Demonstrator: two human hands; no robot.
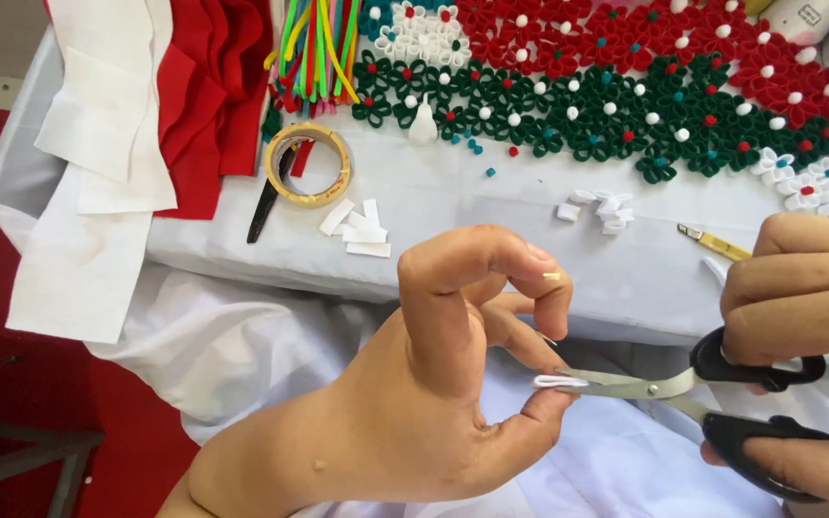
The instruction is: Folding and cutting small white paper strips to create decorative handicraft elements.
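The thumb and a finger of the left hand (pixel 434 384) are pressed together on a small folded white strip (pixel 560 381), which they pinch at its end; the index finger curls high above, and the other fingers bend loosely beside it. The strip lies flat between the fingertips and points to the right, where it meets the tip of the scissors (pixel 683 388). The blades look almost closed on the strip. The right hand (pixel 803 317) grips the black handles of the scissors, with its fingers curled tight through and around the loops.

Behind the hands is a table with a white cloth (pixel 491 201). On it, near the edge, lie some cut white pieces (pixel 357 225) and a few folded white petals (pixel 602 208). A roll of tape (pixel 307 165) lies further left, touching a dark tool (pixel 269 197). At the back spreads a mat of red, green and white fabric flowers (pixel 626 86). Coloured sticks (pixel 317 48) and red and white felt sheets (pixel 146 105) are at the left.
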